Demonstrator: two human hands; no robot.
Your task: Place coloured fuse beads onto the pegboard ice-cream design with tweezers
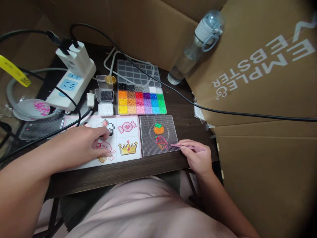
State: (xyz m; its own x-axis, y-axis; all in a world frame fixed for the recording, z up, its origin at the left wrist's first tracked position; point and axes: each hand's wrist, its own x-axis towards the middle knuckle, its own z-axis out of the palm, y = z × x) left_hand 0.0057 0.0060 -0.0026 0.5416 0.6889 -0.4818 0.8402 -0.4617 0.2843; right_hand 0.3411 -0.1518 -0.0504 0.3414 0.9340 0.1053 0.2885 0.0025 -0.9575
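Note:
My right hand [196, 155] is closed around pink tweezers [187, 146], whose tip touches the clear pegboard [170, 127] beside a red and pink bead figure [162, 142]. An orange bead shape with a green top [158, 128] lies above it on the same board. My left hand [92, 142] rests palm down on the pattern sheet [128, 137], fingers loosely curled over the pictures, with nothing visibly held. The sheet shows a pink candy [127, 126] and a yellow crown [127, 148].
A tray of sorted coloured beads [140, 98] sits behind the pegboard, with small bead boxes [105, 102] to its left. A white power strip [71, 81], cables, a second pegboard [41, 129] and a water bottle [195, 46] stand around. Cardboard walls enclose the dark table [119, 173].

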